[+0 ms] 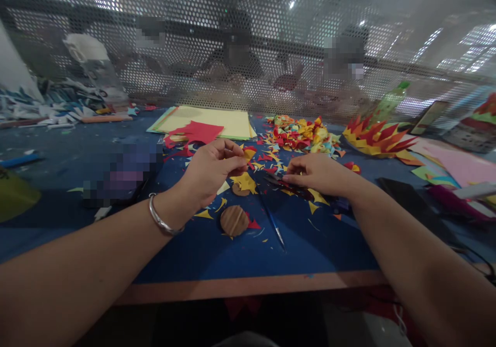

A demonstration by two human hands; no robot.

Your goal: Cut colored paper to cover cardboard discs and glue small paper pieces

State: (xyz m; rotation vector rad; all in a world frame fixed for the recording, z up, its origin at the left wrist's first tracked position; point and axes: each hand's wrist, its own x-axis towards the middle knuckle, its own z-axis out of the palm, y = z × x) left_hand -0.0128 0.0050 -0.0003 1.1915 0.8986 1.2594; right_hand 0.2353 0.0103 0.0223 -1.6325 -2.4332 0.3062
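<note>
My left hand (pixel 217 169) pinches a small yellow and red paper piece (pixel 250 153) between thumb and fingertips. Over the table on the right, my right hand (pixel 315 174) has its fingers closed on a dark pair of scissors (pixel 274 179), whose blades point left; the handles are partly hidden. Between the hands lies a jagged yellow paper scrap (pixel 245 183) on a round brown piece. Closer to me rests a striped wooden disc (pixel 234 220). A blue pen (pixel 275 223) lies slanted to its right, among yellow and red offcuts.
Behind my hands are a stack of pale yellow paper (pixel 217 120), a red sheet (pixel 199 131) and a heap of colourful paper bits (pixel 298 132). A flame-shaped paper crown (pixel 380 139) stands right. Bottles and a perforated metal screen (pixel 263 86) rise behind, with people beyond it.
</note>
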